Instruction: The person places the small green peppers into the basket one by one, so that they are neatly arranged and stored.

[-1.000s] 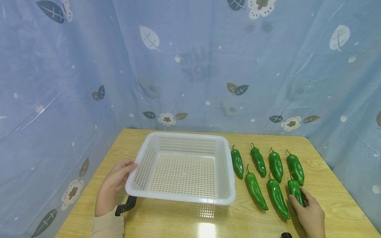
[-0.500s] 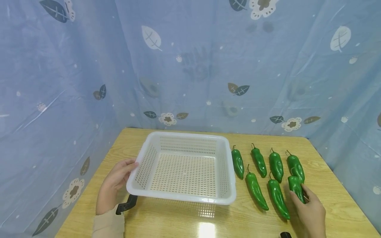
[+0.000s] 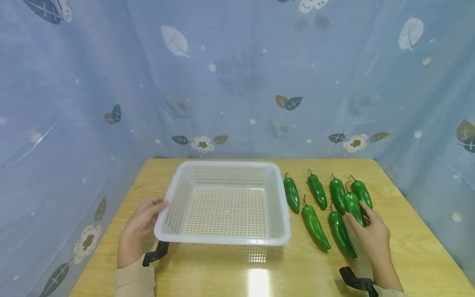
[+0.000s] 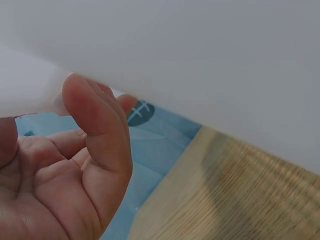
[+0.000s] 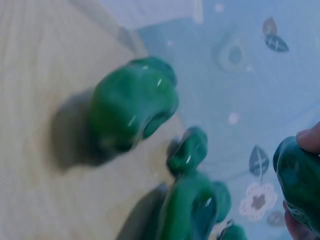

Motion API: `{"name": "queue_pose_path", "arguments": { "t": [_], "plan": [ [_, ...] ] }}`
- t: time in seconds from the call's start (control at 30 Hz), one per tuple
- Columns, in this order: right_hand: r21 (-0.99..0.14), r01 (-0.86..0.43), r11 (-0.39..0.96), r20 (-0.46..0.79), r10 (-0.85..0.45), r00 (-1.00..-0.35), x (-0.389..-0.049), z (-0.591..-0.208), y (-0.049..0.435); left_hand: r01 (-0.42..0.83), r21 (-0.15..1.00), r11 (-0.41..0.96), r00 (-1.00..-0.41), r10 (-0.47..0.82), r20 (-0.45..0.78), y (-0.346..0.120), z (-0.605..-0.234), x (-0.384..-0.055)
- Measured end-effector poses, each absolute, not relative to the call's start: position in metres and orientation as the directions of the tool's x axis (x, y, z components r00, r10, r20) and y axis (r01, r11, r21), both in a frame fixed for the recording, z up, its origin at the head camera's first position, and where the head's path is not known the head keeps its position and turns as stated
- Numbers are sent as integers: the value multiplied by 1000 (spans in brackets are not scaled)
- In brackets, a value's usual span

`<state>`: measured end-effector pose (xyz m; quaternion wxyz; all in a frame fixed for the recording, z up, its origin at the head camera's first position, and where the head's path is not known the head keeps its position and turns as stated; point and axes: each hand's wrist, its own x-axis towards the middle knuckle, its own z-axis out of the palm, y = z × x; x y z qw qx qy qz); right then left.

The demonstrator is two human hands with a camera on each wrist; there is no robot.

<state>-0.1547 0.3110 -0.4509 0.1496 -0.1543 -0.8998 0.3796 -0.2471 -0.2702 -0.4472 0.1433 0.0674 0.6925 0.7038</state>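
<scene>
A white plastic basket point(image 3: 222, 239) with perforated walls and floor is in the middle of the head view, nothing inside it. My left hand point(image 3: 142, 222) grips its left rim; in the left wrist view the fingers point(image 4: 102, 130) curl up against the white plastic. My right hand point(image 3: 371, 237) pinches a green pepper point(image 3: 353, 206) between thumb and fingers, above the others at the right. That held pepper point(image 5: 295, 185) also shows at the right edge of the right wrist view. Several more green peppers lie beside the basket, among them a slimmer one point(image 3: 314, 227).
The wooden table point(image 3: 208, 272) carries everything. A blue patterned curtain point(image 3: 237, 82) encloses its back and sides. The nearest pepper to my right hand point(image 3: 341, 235) lies just left of it, and black wrist mounts point(image 3: 358, 282) stick out by the wrists.
My right hand has lifted the pepper from the front right of the group and carried it back and to the left. The left hand keeps its hold on the basket; the head view has shifted slightly.
</scene>
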Motion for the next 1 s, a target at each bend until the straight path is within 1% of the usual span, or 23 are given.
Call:
{"name": "queue_pose_path", "arguments": {
  "t": [0.33,0.67,0.83,1.0],
  "plan": [
    [-767,28,640,238,325,-915,-175,-424,290,-70,997,-44,-943,328,-52,-274,-448,-248],
    [-797,-27,603,264,308,-914,-184,-412,272,-92,995,-26,-944,319,-79,-271,-448,-249],
    [-800,-69,596,283,273,-919,-190,-407,265,-115,992,-44,-946,310,-96,-271,-445,-247],
    [-806,-108,582,292,231,-928,-197,-399,255,-119,992,-33,-951,291,-105,-270,-446,-247]
  ]
}}
